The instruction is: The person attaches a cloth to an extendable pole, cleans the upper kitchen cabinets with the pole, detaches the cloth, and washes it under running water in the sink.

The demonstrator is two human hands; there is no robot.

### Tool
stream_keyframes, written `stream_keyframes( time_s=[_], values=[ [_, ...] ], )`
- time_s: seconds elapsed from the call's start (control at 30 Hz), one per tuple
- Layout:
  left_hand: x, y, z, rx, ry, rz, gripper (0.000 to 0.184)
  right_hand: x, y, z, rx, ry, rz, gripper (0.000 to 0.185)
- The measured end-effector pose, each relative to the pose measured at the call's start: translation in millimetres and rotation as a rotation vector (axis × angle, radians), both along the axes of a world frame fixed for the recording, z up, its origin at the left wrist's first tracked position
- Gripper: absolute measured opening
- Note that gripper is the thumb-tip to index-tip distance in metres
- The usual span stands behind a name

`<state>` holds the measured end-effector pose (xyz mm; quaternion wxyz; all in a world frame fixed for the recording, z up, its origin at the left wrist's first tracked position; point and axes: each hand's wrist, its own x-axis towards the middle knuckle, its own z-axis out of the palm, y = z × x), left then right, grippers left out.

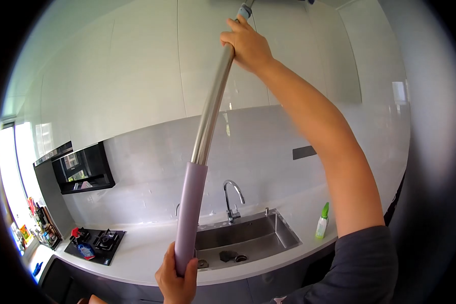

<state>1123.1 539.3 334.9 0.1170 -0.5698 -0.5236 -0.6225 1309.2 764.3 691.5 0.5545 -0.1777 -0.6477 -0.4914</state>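
A long mop (212, 109) with a silver pole and a lilac grip slants up across the view. Its grey-blue joint (244, 11) is at the top, and the dark head is mostly cut off by the upper edge. High on the metal pole, just under the joint, my right hand (248, 44) is closed around it with the arm raised. My left hand (176, 277) wraps the lower end of the lilac grip. The mop head is by the white upper cabinets (137, 66); whether it touches them I cannot tell.
Below are a steel sink (283, 243) with a dark cloth (228, 256) in it and a curved tap (233, 192). A green-topped bottle (323, 221) stands on the right counter. Leftward, a blue spray bottle (85, 250) is on the gas hob (106, 240), under a black range hood (83, 169).
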Motion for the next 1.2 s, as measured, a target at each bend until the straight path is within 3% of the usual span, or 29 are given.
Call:
stream_keyframes(
  time_s=[0.2,0.4,0.53,0.67,0.9,1.2],
  values=[
    [-19.7,-30.7,-21.7,-0.058,-0.011,0.037,0.045,-13.4,-35.3,-13.9,0.171,0.024,0.097,0.011],
    [-26.2,-38.2,-27.2,-0.059,-0.012,0.0,0.047,-23.9,-41.3,-27.4,0.06,0.024,0.132,0.016],
    [-36.7,-46.5,-27.5,-0.059,0.058,0.049,0.045,-49.3,-25.1,-33.3,0.175,0.033,0.215,0.011],
    [-44.8,-55.3,-30.7,-0.071,0.047,0.077,0.042,-83.9,-16.5,-46.9,-0.008,-0.051,0.255,0.013],
    [-47.5,-36.3,-9.9,-0.189,-0.204,0.042,0.038,-138.4,17.1,-23.0,-0.083,-0.101,0.286,0.01],
    [-80.0,-39.1,9.8,-0.042,-0.299,-0.087,0.039,-160.8,0.8,10.8,-0.095,-0.116,0.112,0.005]
  ],
)
